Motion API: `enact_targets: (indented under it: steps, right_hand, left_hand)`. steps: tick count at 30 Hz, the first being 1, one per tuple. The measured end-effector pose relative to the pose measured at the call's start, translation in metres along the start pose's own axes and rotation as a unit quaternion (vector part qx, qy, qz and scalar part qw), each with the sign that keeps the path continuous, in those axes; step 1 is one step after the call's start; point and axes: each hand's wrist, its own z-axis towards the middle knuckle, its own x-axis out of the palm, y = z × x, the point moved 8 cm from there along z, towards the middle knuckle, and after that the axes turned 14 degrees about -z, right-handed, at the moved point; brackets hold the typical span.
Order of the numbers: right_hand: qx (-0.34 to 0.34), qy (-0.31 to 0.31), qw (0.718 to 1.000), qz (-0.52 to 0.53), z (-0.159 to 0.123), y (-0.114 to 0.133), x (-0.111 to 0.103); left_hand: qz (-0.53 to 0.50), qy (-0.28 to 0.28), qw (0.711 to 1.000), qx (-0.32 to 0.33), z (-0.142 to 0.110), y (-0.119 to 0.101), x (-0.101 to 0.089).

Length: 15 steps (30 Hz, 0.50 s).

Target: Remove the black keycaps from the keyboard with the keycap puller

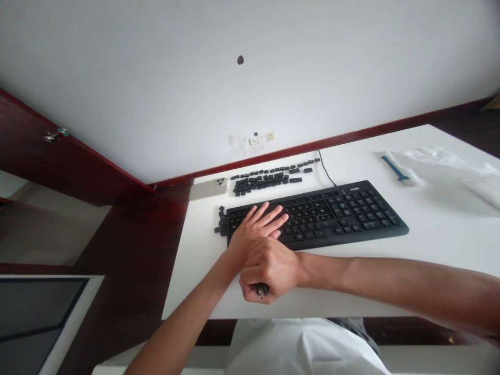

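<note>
My left hand [255, 232] lies flat on the left end of a black computer keyboard [336, 216], its fingers spread over the keys and holding nothing. My right hand [269, 268] crosses over the left wrist and closes in a fist around a small black object [261, 289], most of which my fingers hide. Loose black keycaps [260, 183] lie in a pile and rows beyond the keyboard. A smaller heap of keycaps [221, 221] sits against the keyboard's left end.
The white desk [195, 276] also holds a phone [208, 188] at the far left and a crumpled white cloth [441, 172] with a blue-handled tool [395, 169] at the right. A black cable [326, 169] runs from the keyboard toward the wall.
</note>
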Motion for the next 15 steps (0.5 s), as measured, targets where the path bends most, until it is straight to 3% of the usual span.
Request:
enact_targets:
  steps: [6,11,15]
  right_hand:
    - [0.002,0.028,1.0,-0.002,0.001,0.0,0.002]
    - [-0.011,0.016,1.0,0.002,0.008,0.014,-0.001]
    - [-0.019,0.045,0.999,-0.008,0.012,0.024,0.006]
  left_hand:
    - [-0.008,-0.018,1.0,0.008,-0.001,0.001,-0.001]
    - [-0.049,-0.017,0.999,-0.001,-0.001,-0.001,-0.004]
    - [-0.071,-0.024,0.997,-0.003,-0.001,-0.003,-0.006]
